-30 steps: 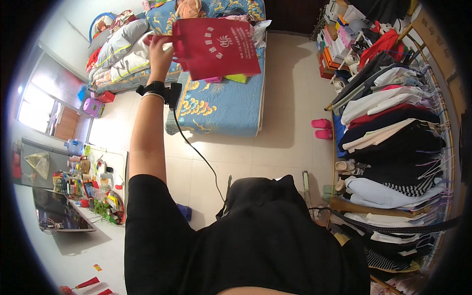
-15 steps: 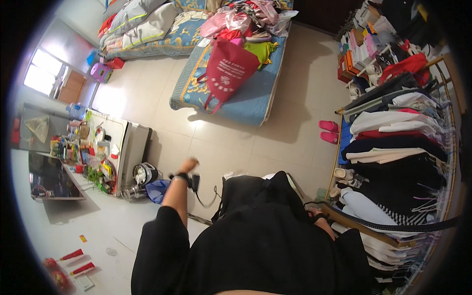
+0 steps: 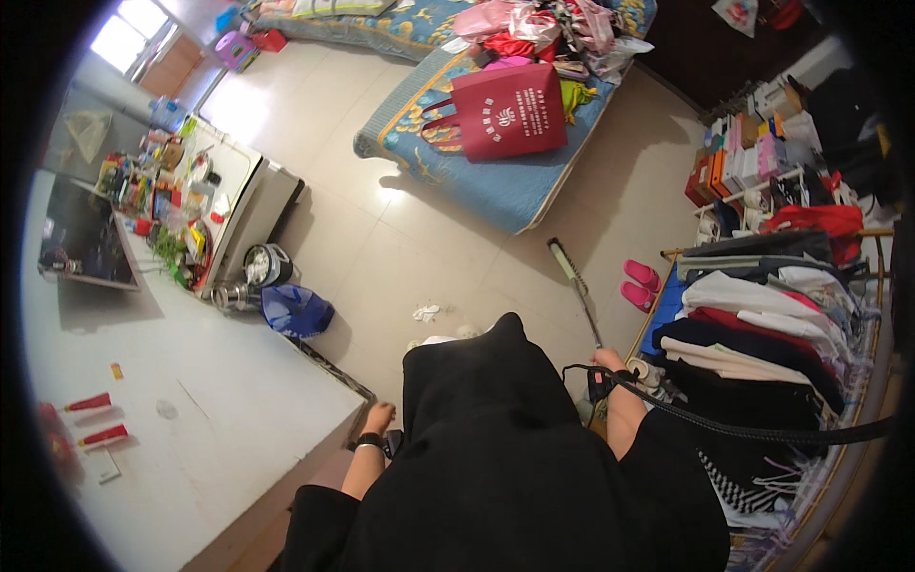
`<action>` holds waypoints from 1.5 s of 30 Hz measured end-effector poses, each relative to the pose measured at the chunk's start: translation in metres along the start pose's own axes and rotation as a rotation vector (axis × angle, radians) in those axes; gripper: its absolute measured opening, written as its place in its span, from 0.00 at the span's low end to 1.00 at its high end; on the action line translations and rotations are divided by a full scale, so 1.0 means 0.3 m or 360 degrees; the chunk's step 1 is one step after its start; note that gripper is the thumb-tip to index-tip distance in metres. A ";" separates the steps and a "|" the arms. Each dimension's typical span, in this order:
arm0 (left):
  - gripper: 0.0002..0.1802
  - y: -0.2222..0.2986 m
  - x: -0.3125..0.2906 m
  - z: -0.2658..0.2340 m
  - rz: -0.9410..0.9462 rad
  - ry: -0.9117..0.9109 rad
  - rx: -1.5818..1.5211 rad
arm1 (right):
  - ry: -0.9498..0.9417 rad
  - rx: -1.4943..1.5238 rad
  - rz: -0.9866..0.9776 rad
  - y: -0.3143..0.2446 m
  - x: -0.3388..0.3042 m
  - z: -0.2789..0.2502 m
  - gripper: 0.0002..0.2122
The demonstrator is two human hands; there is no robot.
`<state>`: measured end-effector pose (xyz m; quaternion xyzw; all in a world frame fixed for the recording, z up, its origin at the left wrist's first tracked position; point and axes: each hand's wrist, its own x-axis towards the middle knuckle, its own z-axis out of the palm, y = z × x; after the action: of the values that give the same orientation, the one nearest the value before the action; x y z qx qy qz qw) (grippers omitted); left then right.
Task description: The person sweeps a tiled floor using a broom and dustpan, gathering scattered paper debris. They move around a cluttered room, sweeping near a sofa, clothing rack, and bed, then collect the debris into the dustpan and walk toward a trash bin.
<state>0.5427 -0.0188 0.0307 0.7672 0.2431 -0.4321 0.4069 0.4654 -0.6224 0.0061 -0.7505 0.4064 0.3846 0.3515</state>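
My right hand [image 3: 606,359] is wrapped round the handle of a long-handled broom [image 3: 585,303]. Its narrow, pale-edged head rests on the tiles out ahead, between the bed and the pink slippers. My left hand [image 3: 380,417] hangs low by the corner of the white wall, fingers curled in with nothing seen in them. On the floor ahead of my feet lies a scrap of crumpled white paper [image 3: 426,313], with small bits of litter around it. Each wrist wears a dark band, and a black cable [image 3: 762,429] runs off from near the right one.
A blue-covered bed [image 3: 467,205] at the far side bears a dark red bag [image 3: 510,112] and heaped clothes. Pink slippers [image 3: 641,284] sit before a loaded clothes rack [image 3: 762,296]. On the left are a cluttered white table [image 3: 250,181], a pot [image 3: 267,265] and a blue bag [image 3: 297,312].
The broom has come into view in my right hand, which has moved up and forward. My left hand has dropped back toward my body. The view has turned, and the paper scrap now shows.
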 end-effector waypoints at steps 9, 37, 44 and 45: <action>0.14 0.224 -0.366 0.097 0.0512 0.0440 0.0278 | 0.0167 -0.0708 -0.0217 -0.278 0.329 -0.290 0.07; 0.14 -0.548 -0.361 0.134 -0.0077 -0.0081 -0.0241 | 0.0223 0.0103 -0.0226 0.166 -0.221 0.720 0.11; 0.13 -0.918 -0.461 0.074 -0.0062 0.0197 -0.0216 | 0.0206 0.0533 -0.0076 0.326 -0.288 0.716 0.12; 0.13 -0.948 -0.492 0.068 -0.0080 0.0196 -0.0261 | 0.0206 0.0550 -0.0014 0.333 -0.295 0.679 0.13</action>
<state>0.2522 0.1175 0.0338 0.7501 0.3212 -0.3729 0.4417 0.2851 -0.4634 -0.0321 -0.7039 0.4850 0.2585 0.4501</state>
